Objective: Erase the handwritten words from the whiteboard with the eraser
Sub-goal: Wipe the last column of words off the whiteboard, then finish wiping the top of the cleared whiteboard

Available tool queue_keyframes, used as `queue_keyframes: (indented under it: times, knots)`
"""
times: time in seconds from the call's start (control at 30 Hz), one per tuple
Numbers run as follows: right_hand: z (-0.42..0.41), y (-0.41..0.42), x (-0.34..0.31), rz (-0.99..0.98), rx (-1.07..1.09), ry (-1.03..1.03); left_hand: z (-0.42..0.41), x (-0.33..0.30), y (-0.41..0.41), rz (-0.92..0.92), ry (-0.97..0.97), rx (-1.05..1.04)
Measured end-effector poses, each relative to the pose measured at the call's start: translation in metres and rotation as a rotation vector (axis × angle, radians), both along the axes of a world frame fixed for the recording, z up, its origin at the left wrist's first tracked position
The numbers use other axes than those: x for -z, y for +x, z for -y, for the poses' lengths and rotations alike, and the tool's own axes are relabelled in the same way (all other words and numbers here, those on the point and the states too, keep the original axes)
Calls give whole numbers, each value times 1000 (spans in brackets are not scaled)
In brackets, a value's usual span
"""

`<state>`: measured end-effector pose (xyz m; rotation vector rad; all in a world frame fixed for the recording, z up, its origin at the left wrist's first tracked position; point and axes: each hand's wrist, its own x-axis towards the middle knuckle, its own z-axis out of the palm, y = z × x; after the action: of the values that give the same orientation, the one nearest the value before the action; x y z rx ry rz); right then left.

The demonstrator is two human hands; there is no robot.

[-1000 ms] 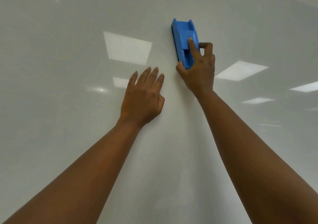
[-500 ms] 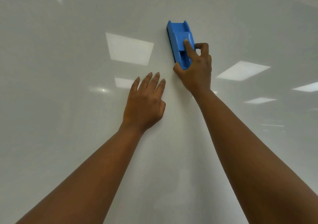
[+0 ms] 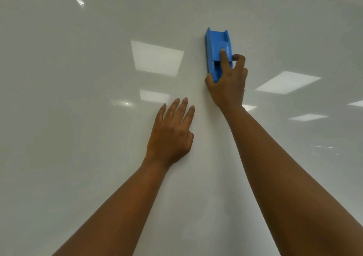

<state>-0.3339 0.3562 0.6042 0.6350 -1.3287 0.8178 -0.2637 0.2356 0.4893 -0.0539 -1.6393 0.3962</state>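
Head view: the right hand grips a blue eraser upright against the whiteboard, forefinger on its back, thumb at its lower edge; the left hand rests flat just below-left, fingers straight; no writing shows nearby; the pinch looks light, so a hard stroke might tip the eraser loose.

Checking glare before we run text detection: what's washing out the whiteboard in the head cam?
Head view: the glossy whiteboard mirrors ceiling light panels, brightest left of the blue eraser; no writing visible; hands sharp, right hand gripping the eraser, left hand flat on the board.
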Motion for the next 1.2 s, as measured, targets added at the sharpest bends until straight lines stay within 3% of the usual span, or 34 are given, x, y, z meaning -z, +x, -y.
queue_keyframes:
  times: [0.2,0.53,0.7,0.9,1.2]
  knots:
    - [-10,-3,25,-113,32,170,2,13,6,58,25,44]
    - [-38,-16,75,112,-14,-205,22,49,37,215,17,-32]
    - [-6,8,112,18,-13,-75,54,85,57,173,24,-63]
    - [36,45,164,-85,-54,113,84,112,93,51,260,-131]
    - [58,72,225,-23,-163,302,111,148,137,213,267,-267]
